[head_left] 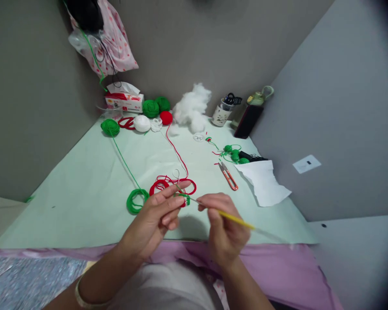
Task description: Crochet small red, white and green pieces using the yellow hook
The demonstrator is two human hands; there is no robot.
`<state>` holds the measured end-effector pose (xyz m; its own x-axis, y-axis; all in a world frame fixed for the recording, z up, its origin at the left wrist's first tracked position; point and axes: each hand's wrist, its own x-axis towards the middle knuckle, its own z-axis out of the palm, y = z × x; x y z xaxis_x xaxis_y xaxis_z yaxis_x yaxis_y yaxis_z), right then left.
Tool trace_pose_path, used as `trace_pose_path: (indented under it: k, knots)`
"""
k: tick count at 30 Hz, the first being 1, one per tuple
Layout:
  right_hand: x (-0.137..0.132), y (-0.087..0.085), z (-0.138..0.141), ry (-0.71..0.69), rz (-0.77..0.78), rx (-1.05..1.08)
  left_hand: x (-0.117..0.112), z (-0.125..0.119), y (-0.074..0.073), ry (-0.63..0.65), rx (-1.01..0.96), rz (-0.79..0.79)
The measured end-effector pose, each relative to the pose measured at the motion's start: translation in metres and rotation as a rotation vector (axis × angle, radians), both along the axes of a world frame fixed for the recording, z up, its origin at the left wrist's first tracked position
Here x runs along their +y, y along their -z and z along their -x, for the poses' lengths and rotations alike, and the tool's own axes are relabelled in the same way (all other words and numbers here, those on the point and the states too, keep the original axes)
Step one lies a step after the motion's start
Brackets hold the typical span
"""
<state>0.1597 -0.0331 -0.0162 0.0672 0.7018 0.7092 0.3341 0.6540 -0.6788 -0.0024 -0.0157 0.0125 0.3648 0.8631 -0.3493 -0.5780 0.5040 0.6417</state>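
Between the thumb and fingers of my left hand (160, 209) is a small crochet piece (186, 200) in green, white and red. A strand of green yarn runs over my left fingers. My right hand (228, 224) grips a crochet hook (236, 218) with a yellow handle, and its thin metal end reaches to the edge of the piece. Just beyond my left hand lie loops of red yarn (158, 186). A coil of green yarn (137, 201) rests left of it, with a strand leading back to a green yarn ball (110, 128).
Orange-handled thread snips (228, 176) and white paper (261, 183) lie to the right, near small green crochet pieces (235, 155). Along the back stand a tissue box (124, 103), yarn balls (151, 108), white stuffing (192, 107), a cup of tools (221, 115) and a phone (248, 122).
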Motion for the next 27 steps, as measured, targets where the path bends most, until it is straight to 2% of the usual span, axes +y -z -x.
trace_pose_path:
  k: [2,4,7,11,14,21,27]
  knots:
    - [0.002,-0.004,0.003,-0.1,0.153,0.276,0.001,0.002,-0.001,-0.027,0.022,-0.043]
    - [0.004,-0.007,0.006,-0.176,0.234,0.386,0.0,0.0,-0.001,-0.02,0.054,-0.112]
    - [0.002,-0.006,0.009,-0.157,0.27,0.359,-0.003,-0.003,0.001,-0.003,0.096,-0.185]
    - [-0.003,-0.003,0.01,-0.127,0.214,0.229,-0.003,-0.004,0.004,-0.033,0.138,-0.231]
    - [-0.004,-0.002,0.008,-0.141,0.196,0.167,-0.002,-0.004,0.004,-0.042,0.141,-0.211]
    - [0.007,-0.002,0.007,-0.306,0.421,0.645,-0.002,-0.004,-0.004,0.048,0.068,-0.155]
    - [0.012,-0.006,0.0,-0.306,0.557,0.747,0.0,0.004,-0.001,0.155,-0.032,-0.04]
